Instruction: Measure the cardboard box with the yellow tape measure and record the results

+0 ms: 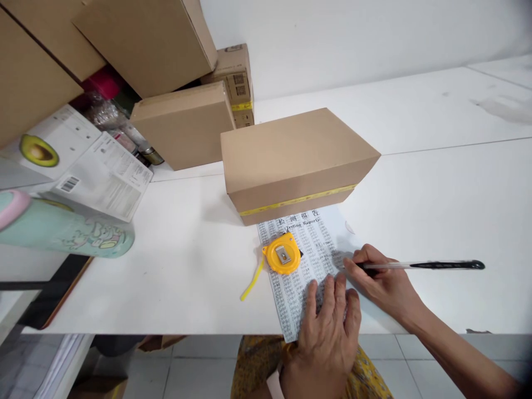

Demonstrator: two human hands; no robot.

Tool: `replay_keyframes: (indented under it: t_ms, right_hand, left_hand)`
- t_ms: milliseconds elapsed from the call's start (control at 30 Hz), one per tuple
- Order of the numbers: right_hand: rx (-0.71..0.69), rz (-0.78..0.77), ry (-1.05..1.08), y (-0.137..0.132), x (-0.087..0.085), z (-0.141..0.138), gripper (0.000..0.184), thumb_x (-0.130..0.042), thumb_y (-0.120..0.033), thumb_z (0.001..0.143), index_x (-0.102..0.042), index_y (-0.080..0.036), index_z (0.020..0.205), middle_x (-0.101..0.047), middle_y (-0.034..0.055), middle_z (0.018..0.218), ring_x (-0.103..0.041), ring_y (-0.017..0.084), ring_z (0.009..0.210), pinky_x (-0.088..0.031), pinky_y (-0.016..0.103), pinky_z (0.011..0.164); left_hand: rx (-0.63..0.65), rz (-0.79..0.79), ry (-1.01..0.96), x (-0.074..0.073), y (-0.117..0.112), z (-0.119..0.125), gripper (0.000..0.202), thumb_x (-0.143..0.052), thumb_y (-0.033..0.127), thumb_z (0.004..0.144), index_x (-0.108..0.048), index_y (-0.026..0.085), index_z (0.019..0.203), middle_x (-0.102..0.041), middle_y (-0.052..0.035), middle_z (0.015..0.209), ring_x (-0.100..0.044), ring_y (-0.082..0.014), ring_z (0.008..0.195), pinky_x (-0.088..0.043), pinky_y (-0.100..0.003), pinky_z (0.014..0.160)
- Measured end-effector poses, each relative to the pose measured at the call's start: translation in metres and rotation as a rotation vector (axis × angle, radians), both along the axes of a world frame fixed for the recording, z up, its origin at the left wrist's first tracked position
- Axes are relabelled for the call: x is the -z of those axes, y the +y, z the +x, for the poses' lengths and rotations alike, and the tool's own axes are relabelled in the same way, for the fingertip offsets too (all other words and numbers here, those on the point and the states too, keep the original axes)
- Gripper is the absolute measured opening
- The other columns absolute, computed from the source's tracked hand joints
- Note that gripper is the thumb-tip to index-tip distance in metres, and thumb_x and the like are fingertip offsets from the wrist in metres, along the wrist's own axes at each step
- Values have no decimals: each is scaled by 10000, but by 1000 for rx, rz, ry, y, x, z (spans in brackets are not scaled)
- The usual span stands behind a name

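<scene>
A printed sheet of paper [299,266] lies on the white table [174,266], partly under a closed cardboard box [291,160] sealed with yellow tape. A round yellow tape measure [283,253] rests on the sheet, its short yellow strap trailing to the left. My left hand [328,324] lies flat on the sheet's near end, fingers stretched out. My right hand [380,280] is closed on a black pen [424,265] whose tip touches the sheet's right edge.
More cardboard boxes [183,127] are stacked at the back left. A white carton with an avocado picture [78,155] and a mint-green bottle lying on its side [66,230] sit at the left. The table's near edge runs just under my hands.
</scene>
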State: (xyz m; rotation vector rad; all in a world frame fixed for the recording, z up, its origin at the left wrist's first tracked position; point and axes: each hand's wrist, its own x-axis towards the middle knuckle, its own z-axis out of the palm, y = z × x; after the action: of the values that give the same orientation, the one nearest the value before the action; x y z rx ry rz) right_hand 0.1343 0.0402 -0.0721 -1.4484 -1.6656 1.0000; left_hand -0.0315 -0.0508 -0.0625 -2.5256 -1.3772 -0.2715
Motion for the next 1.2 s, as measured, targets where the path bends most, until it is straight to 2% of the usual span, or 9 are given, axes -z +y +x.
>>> replay_keyframes:
  t_ms: [300,833,1200]
  right_hand:
    - [25,-4,-14,-1,-5,-2,292,-603,-411,917,-487,-230,720,-455,-40,620,-377,108,518,-313,255,459]
    - [62,1,-31,-1,-7,-3,299,-592,-405,914,-456,-236,708,-433,-42,614,-359,112,528,-316,251,463]
    - [87,-16,-77,-1,-8,-4,313,-588,-440,915,-455,-240,714,-440,-43,610,-369,120,532,-326,262,478]
  left_hand:
    - [7,-11,-6,-3,-1,-1,501,-419,220,968,-480,47,1434,-469,-214,1498,-365,-352,1441,-53,-597,1234]
    - [5,13,-17,-3,1,-1,474,-410,195,963,-517,60,1405,-502,-203,1475,-400,-342,1422,-41,-604,1232]
    - [10,2,-12,-2,-1,-1,504,-425,205,953,-488,46,1427,-479,-210,1492,-375,-350,1435,-57,-597,1237]
